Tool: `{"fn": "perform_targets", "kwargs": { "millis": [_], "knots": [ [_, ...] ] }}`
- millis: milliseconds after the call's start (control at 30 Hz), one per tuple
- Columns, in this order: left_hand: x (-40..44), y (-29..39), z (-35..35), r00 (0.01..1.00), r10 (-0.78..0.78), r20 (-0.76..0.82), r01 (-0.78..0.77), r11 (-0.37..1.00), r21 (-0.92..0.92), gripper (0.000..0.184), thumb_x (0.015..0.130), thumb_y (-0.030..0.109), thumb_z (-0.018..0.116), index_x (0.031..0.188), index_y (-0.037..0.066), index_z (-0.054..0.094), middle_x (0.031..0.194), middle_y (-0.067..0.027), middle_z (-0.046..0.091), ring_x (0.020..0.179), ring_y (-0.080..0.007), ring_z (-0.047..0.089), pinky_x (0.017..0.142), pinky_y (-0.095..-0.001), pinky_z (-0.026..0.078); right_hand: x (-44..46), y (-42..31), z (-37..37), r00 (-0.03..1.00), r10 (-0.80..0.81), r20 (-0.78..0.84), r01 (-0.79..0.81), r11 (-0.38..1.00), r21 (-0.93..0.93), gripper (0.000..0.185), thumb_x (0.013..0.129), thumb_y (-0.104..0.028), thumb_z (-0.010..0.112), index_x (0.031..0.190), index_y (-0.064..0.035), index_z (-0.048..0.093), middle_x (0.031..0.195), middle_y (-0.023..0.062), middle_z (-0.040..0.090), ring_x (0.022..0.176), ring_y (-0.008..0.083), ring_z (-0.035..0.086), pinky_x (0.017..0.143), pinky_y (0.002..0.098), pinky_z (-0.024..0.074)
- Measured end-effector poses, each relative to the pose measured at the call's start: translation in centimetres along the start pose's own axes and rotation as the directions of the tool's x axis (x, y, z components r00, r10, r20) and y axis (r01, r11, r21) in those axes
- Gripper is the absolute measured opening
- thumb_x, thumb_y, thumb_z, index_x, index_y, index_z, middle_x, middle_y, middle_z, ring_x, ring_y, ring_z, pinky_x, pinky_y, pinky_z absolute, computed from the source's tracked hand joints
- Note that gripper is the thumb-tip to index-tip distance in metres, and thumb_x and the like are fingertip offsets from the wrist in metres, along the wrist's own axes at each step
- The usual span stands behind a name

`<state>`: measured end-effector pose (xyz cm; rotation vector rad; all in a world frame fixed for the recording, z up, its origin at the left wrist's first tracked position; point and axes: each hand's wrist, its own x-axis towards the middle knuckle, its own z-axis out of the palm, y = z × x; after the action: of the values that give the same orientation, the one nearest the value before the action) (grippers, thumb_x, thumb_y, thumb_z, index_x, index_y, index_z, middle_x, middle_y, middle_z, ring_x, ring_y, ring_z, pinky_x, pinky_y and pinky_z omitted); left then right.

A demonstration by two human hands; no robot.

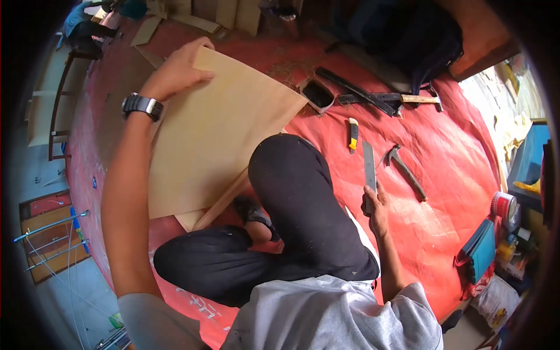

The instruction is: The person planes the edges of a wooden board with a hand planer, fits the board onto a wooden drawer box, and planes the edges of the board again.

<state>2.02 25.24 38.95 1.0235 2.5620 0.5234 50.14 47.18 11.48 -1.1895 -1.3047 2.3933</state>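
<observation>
My left hand (184, 71), below a black wristwatch, grips the top edge of a large pale wooden panel (219, 125), its thumb on the near face. The panel stands tilted beside my bent knee, its lower edge near my foot. On the right, my right hand (377, 207) is closed around the handle end of a flat metal blade tool (369, 163), which points away from me over the red sheet. A yellow and black cutter (353, 134) lies left of the blade, and a claw hammer (408, 175) lies to its right.
The red sheet (455, 216) covers the floor. Farther off lie a small dark-filled box (317, 95), black bars (356, 90) and a wooden-handled hammer (420, 99). A dark bag (402, 41) stands behind. Another person (84, 29) is at the upper left. A teal folder (479, 251) lies right.
</observation>
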Motion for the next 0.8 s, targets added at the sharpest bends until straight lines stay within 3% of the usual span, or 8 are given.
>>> {"fn": "perform_targets", "kwargs": {
  "millis": [33, 133, 333, 533, 600, 667, 733, 800],
  "knots": [
    [0.4, -1.1, -0.4, 1.0, -0.003, 0.029, 0.004, 1.0, -0.018, 0.033, 0.088, 0.005, 0.075, 0.112, 0.009, 0.053, 0.096, 0.002, 0.058, 0.093, -0.0099, 0.056, 0.085, -0.029, 0.049, 0.2, -0.2, 0.3, 1.0, 0.003, 0.006, -0.003, 1.0, -0.006, 0.042, 0.104, -0.023, 0.07, 0.139, -0.006, 0.055, 0.068, -0.0074, 0.044, 0.051, 0.0029, 0.038, 0.044, 0.0233, 0.0298],
    [1.1, -3.4, -1.1, 0.993, -0.054, 0.106, 0.068, 0.989, -0.133, 0.031, 0.089, 0.005, 0.073, 0.112, 0.009, 0.052, 0.096, 0.0022, 0.059, 0.094, -0.0096, 0.057, 0.086, -0.0292, 0.049, 0.9, -0.6, 0.9, 1.0, 0.018, -0.008, -0.018, 1.0, 0.014, 0.045, 0.104, -0.026, 0.07, 0.14, -0.0054, 0.053, 0.07, -0.0056, 0.047, 0.052, 0.0045, 0.041, 0.044, 0.0236, 0.0315],
    [3.0, -9.2, -1.6, 0.99, -0.016, 0.142, 0.046, 0.977, -0.207, 0.033, 0.087, 0.013, 0.075, 0.11, 0.011, 0.052, 0.094, 0.0041, 0.056, 0.092, -0.0089, 0.055, 0.085, -0.0282, 0.047, 2.9, -2.2, 3.3, 1.0, 0.01, 0.028, -0.009, 0.999, -0.044, 0.019, 0.106, -0.027, 0.068, 0.105, -0.0128, 0.055, 0.07, -0.0037, 0.052, 0.05, 0.0061, 0.045, 0.043, 0.0241, 0.0335],
    [5.5, -13.2, -0.8, 0.999, 0.039, 0.02, -0.036, 0.989, -0.147, 0.035, 0.087, 0.018, 0.074, 0.116, 0.009, 0.057, 0.105, -0.0019, 0.062, 0.105, -0.0157, 0.058, 0.095, -0.0341, 0.047, 6.3, -5.4, 8.9, 0.969, -0.154, 0.191, 0.195, 0.956, -0.217, 0.036, 0.105, -0.019, 0.069, 0.133, -0.0075, 0.05, 0.081, -0.0045, 0.051, 0.061, 0.0032, 0.043, 0.054, 0.0198, 0.0342],
    [6.0, -14.7, 0.8, 0.981, 0.102, -0.167, -0.128, 0.98, -0.155, 0.038, 0.091, 0.021, 0.071, 0.125, 0.005, 0.064, 0.119, -0.0078, 0.071, 0.114, -0.0224, 0.064, 0.103, -0.0382, 0.048, 8.5, -7.5, 11.4, 0.946, -0.196, 0.26, 0.294, 0.855, -0.427, 0.042, 0.103, -0.016, 0.071, 0.138, -0.0058, 0.05, 0.089, -0.0028, 0.057, 0.07, 0.0081, 0.052, 0.061, 0.0244, 0.0424],
    [5.8, -14.0, 2.0, 0.949, 0.008, -0.315, -0.06, 0.986, -0.157, 0.05, 0.085, 0.017, 0.08, 0.129, 0.004, 0.062, 0.127, -0.0148, 0.067, 0.124, -0.0292, 0.06, 0.107, -0.0425, 0.047, 13.2, -6.8, 12.6, 0.734, -0.508, 0.45, 0.677, 0.499, -0.542, 0.05, 0.099, -0.016, 0.075, 0.141, -0.0015, 0.054, 0.108, 0.0081, 0.069, 0.091, 0.0248, 0.066, 0.082, 0.0389, 0.0545],
    [6.1, -14.0, 3.4, 0.901, -0.036, -0.433, -0.025, 0.991, -0.134, 0.059, 0.082, 0.014, 0.084, 0.135, 0.003, 0.06, 0.135, -0.0188, 0.064, 0.132, -0.0332, 0.057, 0.112, -0.0455, 0.045, 14.9, -9.4, 16.1, 0.798, -0.356, 0.487, 0.596, 0.346, -0.724, 0.052, 0.097, -0.014, 0.073, 0.143, -0.0024, 0.053, 0.119, 0.0141, 0.067, 0.103, 0.0281, 0.067, 0.092, 0.0398, 0.0534],
    [6.3, -15.3, 5.1, 0.849, -0.031, -0.528, -0.008, 0.997, -0.071, 0.064, 0.084, 0.012, 0.082, 0.142, 0.003, 0.058, 0.143, -0.02, 0.06, 0.137, -0.0345, 0.053, 0.117, -0.0472, 0.042, 18.4, -9.4, 18.9, 0.636, -0.49, 0.596, 0.736, 0.155, -0.658, 0.053, 0.095, -0.016, 0.076, 0.142, -0.0035, 0.055, 0.121, 0.0186, 0.067, 0.106, 0.0313, 0.069, 0.093, 0.0405, 0.0543]
  ]
}}
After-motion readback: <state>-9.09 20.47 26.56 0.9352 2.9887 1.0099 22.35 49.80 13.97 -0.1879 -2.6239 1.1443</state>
